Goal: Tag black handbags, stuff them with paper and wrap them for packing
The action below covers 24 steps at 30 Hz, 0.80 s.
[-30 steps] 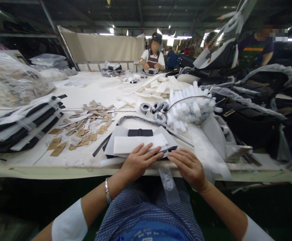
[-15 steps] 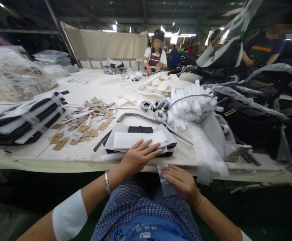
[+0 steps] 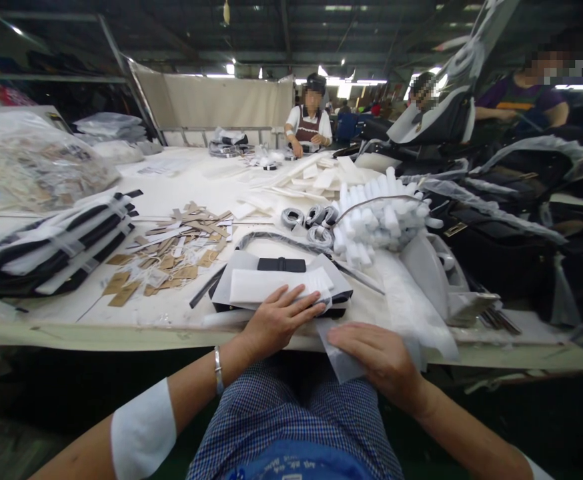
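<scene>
My left hand lies flat with fingers spread on a white foam sheet. Under the foam is a thin translucent sheet on a black bag, whose black strap piece shows at the top. A wrapped handle arches behind the bag. At the table edge my right hand is closed, holding a translucent plastic sheet that hangs over the edge. The thumb of my right hand is hidden.
Tan and white tags lie scattered to the left, beside a wrapped black bundle. White foam rolls, a tape dispenser and several black bags stand to the right. A co-worker works across the table.
My right hand has shifted right and slightly up with the plastic sheet, which now slants outward. My left hand stays on the foam. The whole view has tilted slightly.
</scene>
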{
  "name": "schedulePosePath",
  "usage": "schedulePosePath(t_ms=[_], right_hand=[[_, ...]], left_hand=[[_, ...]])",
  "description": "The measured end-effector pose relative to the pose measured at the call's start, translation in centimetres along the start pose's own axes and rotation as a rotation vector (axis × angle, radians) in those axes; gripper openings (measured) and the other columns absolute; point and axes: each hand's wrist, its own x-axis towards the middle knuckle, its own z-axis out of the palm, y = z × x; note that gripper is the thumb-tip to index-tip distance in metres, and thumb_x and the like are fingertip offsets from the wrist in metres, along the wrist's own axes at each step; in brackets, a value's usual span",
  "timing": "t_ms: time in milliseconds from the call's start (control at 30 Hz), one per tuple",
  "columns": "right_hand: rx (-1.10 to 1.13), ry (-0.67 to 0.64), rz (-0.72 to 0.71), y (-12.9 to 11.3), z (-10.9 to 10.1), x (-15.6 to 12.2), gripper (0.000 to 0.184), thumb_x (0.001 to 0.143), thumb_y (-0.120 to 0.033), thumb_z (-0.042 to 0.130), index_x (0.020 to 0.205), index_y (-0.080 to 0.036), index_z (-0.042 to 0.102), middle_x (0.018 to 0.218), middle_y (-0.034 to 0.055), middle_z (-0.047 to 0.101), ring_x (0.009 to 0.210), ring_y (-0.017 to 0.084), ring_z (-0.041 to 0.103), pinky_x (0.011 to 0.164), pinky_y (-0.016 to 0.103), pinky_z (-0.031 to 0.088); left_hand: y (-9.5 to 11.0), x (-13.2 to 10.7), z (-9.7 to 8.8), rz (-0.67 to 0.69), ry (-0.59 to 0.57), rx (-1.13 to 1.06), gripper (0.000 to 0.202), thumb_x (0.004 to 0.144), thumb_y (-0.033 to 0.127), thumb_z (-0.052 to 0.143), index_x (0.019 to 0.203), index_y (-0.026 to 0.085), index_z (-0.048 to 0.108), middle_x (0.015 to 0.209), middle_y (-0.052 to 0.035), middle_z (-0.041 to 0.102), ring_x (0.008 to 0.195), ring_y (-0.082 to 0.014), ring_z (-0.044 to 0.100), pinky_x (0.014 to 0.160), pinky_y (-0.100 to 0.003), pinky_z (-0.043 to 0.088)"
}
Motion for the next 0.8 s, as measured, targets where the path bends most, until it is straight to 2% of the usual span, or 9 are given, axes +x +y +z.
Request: schedulePosePath(t_ms=[100, 167, 233, 333, 433, 533, 600, 667, 800], right_hand=[[-0.017, -0.028, -0.016, 1.8, -1.1, 3.2, 0.034, 0.093, -0.010, 0.046, 0.117, -0.019, 0.068, 0.105, 0.0055, 0.077, 0.095, 0.018, 0.073, 0.090, 0.031, 0.058], [-0.036, -0.041, 0.017, 3.5, -1.0, 4.8, 0.035, 0.090, -0.008, 0.047, 0.113, -0.020, 0.070, 0.102, 0.0043, 0.077, 0.092, 0.018, 0.072, 0.087, 0.031, 0.057], [-0.054, -0.036, 0.091, 5.2, -0.2, 5.8, 0.037, 0.087, -0.005, 0.048, 0.108, -0.022, 0.073, 0.097, 0.0028, 0.078, 0.088, 0.018, 0.072, 0.083, 0.029, 0.057], [-0.046, -0.041, 0.228, 7.4, 1.5, 6.7, 0.043, 0.079, 0.000, 0.048, 0.101, -0.024, 0.077, 0.094, 0.0013, 0.078, 0.086, 0.018, 0.072, 0.080, 0.029, 0.056], [0.030, -0.139, 0.384, 8.6, 2.8, 7.3, 0.039, 0.076, -0.001, 0.053, 0.094, -0.025, 0.078, 0.093, 0.0002, 0.078, 0.088, 0.018, 0.071, 0.083, 0.030, 0.054], [0.075, -0.215, 0.515, 9.2, 3.4, 7.9, 0.021, 0.080, -0.012, 0.063, 0.083, -0.025, 0.079, 0.095, 0.0023, 0.074, 0.095, 0.020, 0.067, 0.089, 0.033, 0.050], [0.095, -0.249, 0.595, 9.6, 3.6, 8.2, 0.010, 0.082, -0.023, 0.069, 0.076, -0.025, 0.077, 0.095, 0.0028, 0.070, 0.094, 0.020, 0.065, 0.087, 0.033, 0.048], [0.140, -0.308, 0.661, 10.2, 3.6, 8.5, 0.011, 0.081, -0.030, 0.072, 0.073, -0.023, 0.075, 0.092, 0.0017, 0.067, 0.088, 0.018, 0.063, 0.081, 0.031, 0.046], [0.140, -0.423, 0.705, 11.3, 3.9, 9.2, 0.013, 0.079, -0.032, 0.074, 0.075, -0.021, 0.069, 0.089, 0.0011, 0.063, 0.080, 0.016, 0.059, 0.073, 0.028, 0.042]], left_hand=[[0.0, -0.1, 0.4, -0.009, 0.019, -0.018, 0.060, 0.094, 0.014, 0.052, 0.150, 0.031, 0.039, 0.156, 0.0024, 0.040, 0.143, -0.0253, 0.039, 0.114, -0.046, 0.036], [0.1, -0.2, 0.6, -0.014, 0.036, -0.042, 0.052, 0.095, 0.015, 0.051, 0.145, 0.029, 0.046, 0.156, 0.0018, 0.042, 0.142, -0.0263, 0.039, 0.114, -0.047, 0.035], [0.1, -0.3, 0.9, -0.015, 0.064, -0.069, 0.045, 0.095, 0.015, 0.050, 0.139, 0.026, 0.053, 0.153, 0.0004, 0.046, 0.142, -0.0274, 0.040, 0.115, -0.048, 0.035], [0.1, -0.2, 1.0, -0.019, 0.092, -0.102, 0.046, 0.096, 0.013, 0.048, 0.140, 0.025, 0.052, 0.148, -0.0015, 0.053, 0.141, -0.0277, 0.041, 0.115, -0.048, 0.035], [0.1, -0.1, 1.1, -0.020, 0.087, -0.130, 0.047, 0.097, 0.014, 0.046, 0.143, 0.026, 0.049, 0.147, -0.0008, 0.053, 0.143, -0.0265, 0.039, 0.115, -0.046, 0.036], [-0.1, -0.1, 1.2, -0.009, 0.102, -0.147, 0.045, 0.098, 0.014, 0.043, 0.142, 0.023, 0.050, 0.146, -0.0006, 0.055, 0.143, -0.0251, 0.038, 0.116, -0.043, 0.036], [-0.1, -0.1, 1.1, -0.008, 0.121, -0.161, 0.044, 0.099, 0.012, 0.041, 0.141, 0.021, 0.050, 0.144, -0.0017, 0.056, 0.142, -0.0244, 0.040, 0.115, -0.042, 0.037], [-0.1, 0.0, 1.0, -0.022, 0.126, -0.190, 0.042, 0.099, 0.012, 0.040, 0.139, 0.019, 0.051, 0.142, -0.0027, 0.058, 0.140, -0.0237, 0.043, 0.115, -0.040, 0.038], [0.1, 0.3, 0.7, -0.080, 0.109, -0.266, 0.041, 0.097, 0.011, 0.043, 0.136, 0.019, 0.053, 0.137, -0.0046, 0.060, 0.137, -0.0221, 0.046, 0.115, -0.038, 0.037]])
